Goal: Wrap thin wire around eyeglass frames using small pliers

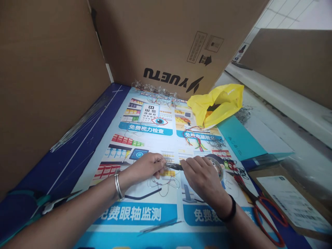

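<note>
Over the middle of the printed sheet, my left hand [153,164] is closed in a pinch on a thin wire, most of which its fingers hide. Wrapped around a pair of pliers is my right hand [203,174]; the plier jaws [174,166] point left and meet the wire at my left fingertips. Fine wire loops [167,183] with small coloured bits hang or lie just below the hands; I cannot tell which. A few straight wires [160,226] lie on the sheet nearer to me.
Cardboard walls [155,41] stand behind and at left. A yellow plastic bag [223,103], coloured cords [198,141] and black loops [236,167] lie right. Red-handled scissors [261,207] are by my right forearm, teal-handled scissors [38,200] by my left. Long wires [80,124] lie left.
</note>
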Action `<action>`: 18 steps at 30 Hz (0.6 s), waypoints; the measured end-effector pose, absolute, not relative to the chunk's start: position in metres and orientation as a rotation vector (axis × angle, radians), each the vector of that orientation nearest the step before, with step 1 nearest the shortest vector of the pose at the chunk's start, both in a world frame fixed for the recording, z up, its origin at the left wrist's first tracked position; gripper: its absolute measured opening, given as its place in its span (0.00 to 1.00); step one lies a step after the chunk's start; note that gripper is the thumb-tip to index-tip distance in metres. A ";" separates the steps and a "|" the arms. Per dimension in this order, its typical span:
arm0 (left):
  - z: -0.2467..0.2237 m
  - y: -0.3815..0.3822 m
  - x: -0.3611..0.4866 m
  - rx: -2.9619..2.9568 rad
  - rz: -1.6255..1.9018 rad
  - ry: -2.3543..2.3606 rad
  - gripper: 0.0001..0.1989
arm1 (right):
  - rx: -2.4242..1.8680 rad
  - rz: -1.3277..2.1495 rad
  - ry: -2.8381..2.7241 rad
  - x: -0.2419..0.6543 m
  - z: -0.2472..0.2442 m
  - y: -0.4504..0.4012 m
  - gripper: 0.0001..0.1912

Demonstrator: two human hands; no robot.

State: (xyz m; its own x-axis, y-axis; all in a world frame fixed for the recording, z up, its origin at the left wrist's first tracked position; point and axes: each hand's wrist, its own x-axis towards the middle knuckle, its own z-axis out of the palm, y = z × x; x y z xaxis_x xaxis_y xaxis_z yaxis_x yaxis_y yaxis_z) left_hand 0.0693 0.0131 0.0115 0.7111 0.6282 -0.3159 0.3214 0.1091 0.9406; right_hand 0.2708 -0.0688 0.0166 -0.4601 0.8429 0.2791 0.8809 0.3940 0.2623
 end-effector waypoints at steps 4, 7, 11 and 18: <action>0.012 0.013 0.069 1.463 0.277 0.797 0.12 | -1.555 -0.574 -2.525 0.271 0.017 -0.068 0.06; 0.011 0.013 0.069 1.466 0.283 0.790 0.12 | -1.553 -0.563 -2.515 0.271 0.017 -0.067 0.06; 0.010 0.013 0.068 1.486 0.270 0.789 0.12 | -1.547 -0.540 -2.507 0.270 0.018 -0.067 0.06; 0.004 0.015 0.066 1.538 0.271 0.764 0.12 | -1.576 -0.469 -2.504 0.269 0.018 -0.068 0.05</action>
